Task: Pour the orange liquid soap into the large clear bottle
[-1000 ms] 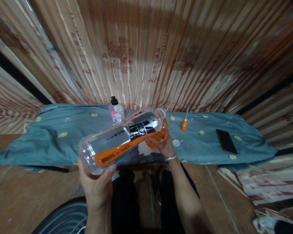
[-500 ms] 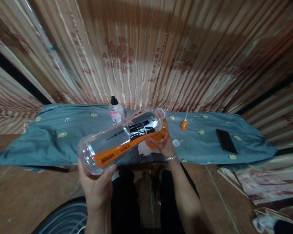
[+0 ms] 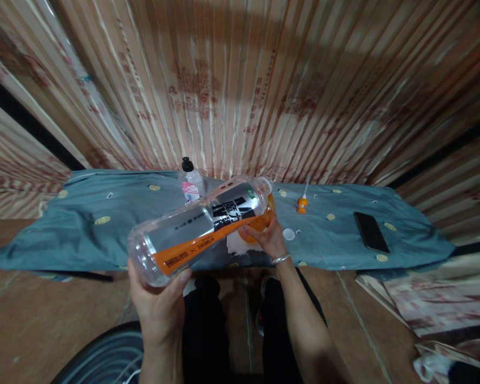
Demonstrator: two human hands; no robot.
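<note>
My left hand (image 3: 157,305) grips the base of a large clear plastic bottle (image 3: 196,226) with an orange and black label. The bottle is tilted, its uncapped neck pointing down and right into an orange container (image 3: 261,221). My right hand (image 3: 269,239) holds that orange container over the blue-grey cloth (image 3: 84,234); most of the container is hidden behind the bottle and my fingers. A white bottle cap (image 3: 288,234) lies on the cloth just right of my right hand.
A small clear bottle with a black cap (image 3: 190,183) stands behind the big one. An orange nozzle (image 3: 302,203) and a black phone (image 3: 370,231) lie further right on the cloth. A striped curtain (image 3: 240,85) hangs behind. Papers (image 3: 424,304) lie on the floor at right.
</note>
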